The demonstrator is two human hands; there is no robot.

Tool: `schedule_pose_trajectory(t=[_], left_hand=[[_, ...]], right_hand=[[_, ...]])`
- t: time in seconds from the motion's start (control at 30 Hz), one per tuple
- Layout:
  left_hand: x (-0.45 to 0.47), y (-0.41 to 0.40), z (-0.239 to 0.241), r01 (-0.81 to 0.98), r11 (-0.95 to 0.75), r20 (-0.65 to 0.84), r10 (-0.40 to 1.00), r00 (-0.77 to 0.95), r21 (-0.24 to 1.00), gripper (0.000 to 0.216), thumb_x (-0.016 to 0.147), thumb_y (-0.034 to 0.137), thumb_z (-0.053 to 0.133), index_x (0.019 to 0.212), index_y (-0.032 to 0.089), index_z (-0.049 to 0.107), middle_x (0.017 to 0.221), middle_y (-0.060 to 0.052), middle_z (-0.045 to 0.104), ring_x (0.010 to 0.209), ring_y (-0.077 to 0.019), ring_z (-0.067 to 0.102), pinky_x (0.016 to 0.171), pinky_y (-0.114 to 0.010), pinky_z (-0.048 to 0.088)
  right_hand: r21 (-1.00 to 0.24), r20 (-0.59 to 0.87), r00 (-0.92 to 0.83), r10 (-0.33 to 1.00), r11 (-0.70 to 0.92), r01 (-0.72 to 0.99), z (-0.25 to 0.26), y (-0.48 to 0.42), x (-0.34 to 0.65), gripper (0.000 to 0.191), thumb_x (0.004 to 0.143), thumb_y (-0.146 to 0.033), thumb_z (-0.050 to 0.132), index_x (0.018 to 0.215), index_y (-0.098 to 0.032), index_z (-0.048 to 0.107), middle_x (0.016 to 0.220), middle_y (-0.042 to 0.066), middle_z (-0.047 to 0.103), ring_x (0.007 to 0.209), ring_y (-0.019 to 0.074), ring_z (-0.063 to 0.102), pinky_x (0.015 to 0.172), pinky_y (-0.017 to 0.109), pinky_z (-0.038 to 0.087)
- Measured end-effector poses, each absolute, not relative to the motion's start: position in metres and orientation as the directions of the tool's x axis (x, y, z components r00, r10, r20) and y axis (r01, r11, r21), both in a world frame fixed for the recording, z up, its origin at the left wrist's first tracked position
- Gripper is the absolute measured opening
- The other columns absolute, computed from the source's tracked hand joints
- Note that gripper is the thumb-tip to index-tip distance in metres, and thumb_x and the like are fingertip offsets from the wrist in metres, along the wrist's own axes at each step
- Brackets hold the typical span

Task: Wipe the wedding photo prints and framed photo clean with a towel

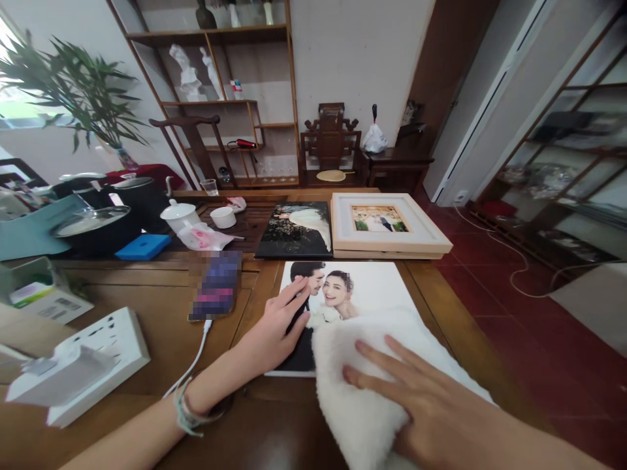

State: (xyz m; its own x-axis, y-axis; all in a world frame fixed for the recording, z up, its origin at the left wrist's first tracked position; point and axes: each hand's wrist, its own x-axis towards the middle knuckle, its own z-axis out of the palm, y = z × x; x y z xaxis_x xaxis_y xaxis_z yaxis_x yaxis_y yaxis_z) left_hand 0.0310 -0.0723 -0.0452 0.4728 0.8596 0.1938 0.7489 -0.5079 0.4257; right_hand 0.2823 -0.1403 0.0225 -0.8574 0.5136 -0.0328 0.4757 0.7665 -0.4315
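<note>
A photo panel with a printed couple lies flat on the wooden table in front of me. My left hand rests on its left side, fingers stretched out and touching the surface, with nothing held. Under my right hand is a fluffy white towel, spread over the panel's lower right part. The fingers of that hand press into the towel and hold it against the panel; the thumb is hidden. The panel's lower right corner is covered by the towel.
Behind the panel lie a dark photo panel and a light wooden picture frame. To the left are a phone with a white cable, a power strip, a blue box, a white teapot and a dark pot.
</note>
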Motion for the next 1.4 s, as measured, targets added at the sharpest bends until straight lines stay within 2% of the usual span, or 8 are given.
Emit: schedule_pose_trajectory(t=[0.3,0.4,0.6,0.8,1.03,1.13,1.23,1.4], left_hand=[[0.03,-0.072,-0.048,0.738,-0.533,0.23,0.846,0.481,0.414,0.045,0.094,0.023,0.037,0.138,0.02,0.036,0.147,-0.011,0.034,0.137,-0.0252,0.028,0.108,-0.047,0.032],[0.03,-0.072,-0.049,0.736,-0.539,0.234,0.842,0.486,0.409,0.045,0.094,0.022,0.035,0.139,0.019,0.034,0.148,-0.012,0.033,0.138,-0.0246,0.026,0.108,-0.047,0.031],[0.03,-0.072,-0.049,0.744,-0.512,0.22,0.858,0.463,0.429,0.045,0.094,0.023,0.037,0.139,0.023,0.036,0.147,-0.009,0.035,0.137,-0.0245,0.027,0.108,-0.046,0.031],[0.03,-0.072,-0.046,0.752,-0.5,0.191,0.864,0.465,0.43,0.045,0.094,0.024,0.036,0.139,0.018,0.036,0.148,-0.012,0.033,0.138,-0.0253,0.026,0.109,-0.047,0.03],[0.03,-0.073,-0.046,0.73,-0.531,0.224,0.846,0.483,0.431,0.046,0.094,0.021,0.037,0.14,0.022,0.034,0.148,-0.01,0.035,0.137,-0.0243,0.027,0.109,-0.046,0.03],[0.03,-0.073,-0.047,0.726,-0.534,0.232,0.845,0.482,0.434,0.046,0.094,0.022,0.037,0.14,0.021,0.033,0.148,-0.01,0.034,0.138,-0.0238,0.026,0.109,-0.046,0.03],[0.03,-0.073,-0.047,0.732,-0.526,0.222,0.85,0.478,0.433,0.046,0.094,0.021,0.036,0.14,0.021,0.033,0.149,-0.009,0.033,0.138,-0.0233,0.026,0.108,-0.046,0.031],[0.03,-0.072,-0.047,0.743,-0.506,0.194,0.86,0.472,0.437,0.045,0.094,0.021,0.036,0.139,0.019,0.034,0.148,-0.01,0.033,0.138,-0.0234,0.025,0.109,-0.046,0.03]], right_hand=[[-0.222,0.141,-0.704,0.696,0.716,0.662,-0.007,-0.051,0.282,0.031,0.075,-0.011,0.052,0.101,-0.014,0.068,0.133,0.019,0.05,0.132,0.032,0.033,0.107,0.054,0.024],[-0.18,0.188,-0.711,0.677,0.736,0.653,-0.016,-0.031,0.283,0.035,0.08,-0.012,0.051,0.112,-0.017,0.064,0.132,0.015,0.052,0.132,0.032,0.031,0.106,0.057,0.024],[-0.256,0.115,-0.74,0.663,0.739,0.623,-0.003,-0.072,0.277,0.029,0.073,-0.011,0.055,0.096,-0.019,0.071,0.138,0.011,0.046,0.135,0.0344,0.025,0.108,0.06,0.018],[-0.356,-0.116,-0.823,0.556,0.75,0.557,0.008,-0.136,0.266,0.042,0.076,-0.01,0.051,0.115,-0.02,0.065,0.133,0.008,0.051,0.128,0.0368,0.037,0.103,0.061,0.031],[-0.382,-0.002,-0.794,0.608,0.734,0.562,0.015,-0.103,0.271,0.04,0.071,-0.009,0.055,0.106,-0.023,0.067,0.137,0.007,0.049,0.132,0.0295,0.032,0.109,0.053,0.022],[-0.325,0.104,-0.74,0.665,0.725,0.607,0.003,-0.067,0.271,0.029,0.074,-0.012,0.054,0.098,-0.018,0.069,0.135,0.014,0.05,0.133,0.0317,0.029,0.108,0.056,0.021],[-0.296,0.181,-0.729,0.66,0.744,0.6,-0.011,-0.04,0.267,0.03,0.081,-0.017,0.051,0.107,-0.02,0.066,0.138,0.011,0.046,0.137,0.0339,0.018,0.106,0.062,0.018],[-0.267,0.151,-0.746,0.649,0.753,0.601,-0.012,-0.055,0.264,0.028,0.077,-0.017,0.054,0.101,-0.017,0.069,0.14,0.012,0.044,0.137,0.0347,0.017,0.107,0.061,0.013]])
